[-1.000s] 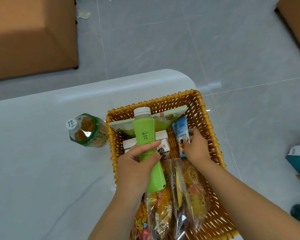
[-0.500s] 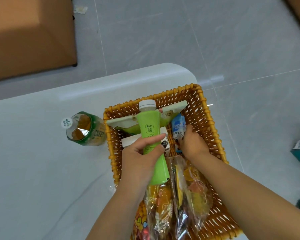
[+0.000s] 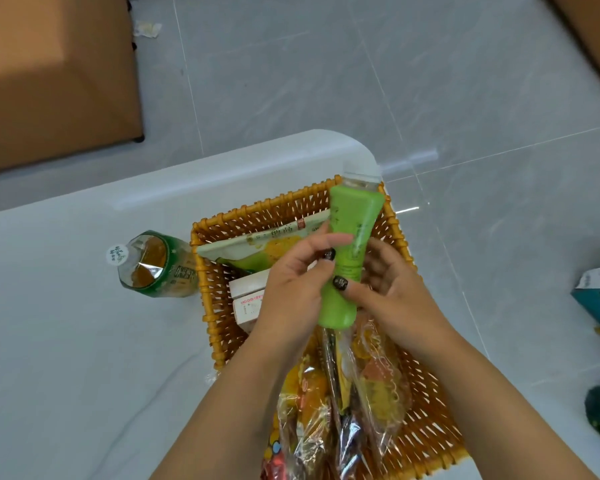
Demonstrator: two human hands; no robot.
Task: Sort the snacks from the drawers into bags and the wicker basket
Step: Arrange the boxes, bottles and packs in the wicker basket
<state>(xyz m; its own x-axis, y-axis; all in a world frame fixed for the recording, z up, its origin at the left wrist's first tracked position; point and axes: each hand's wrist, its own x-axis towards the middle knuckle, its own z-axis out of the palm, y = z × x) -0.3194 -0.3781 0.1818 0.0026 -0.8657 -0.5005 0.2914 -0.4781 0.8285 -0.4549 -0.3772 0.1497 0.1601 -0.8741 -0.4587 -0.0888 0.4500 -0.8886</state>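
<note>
Both hands are holding a green bottle (image 3: pixel 349 252) over the wicker basket (image 3: pixel 426 424), which is sitting at the tabletop's (image 3: pixel 66 334) far right corner. The left hand (image 3: pixel 293 289) is curling around its lower half, and the right hand (image 3: pixel 392 289) is gripping it from the other side. A tea bottle (image 3: pixel 156 265) is lying just beside the basket's left wall.
</note>
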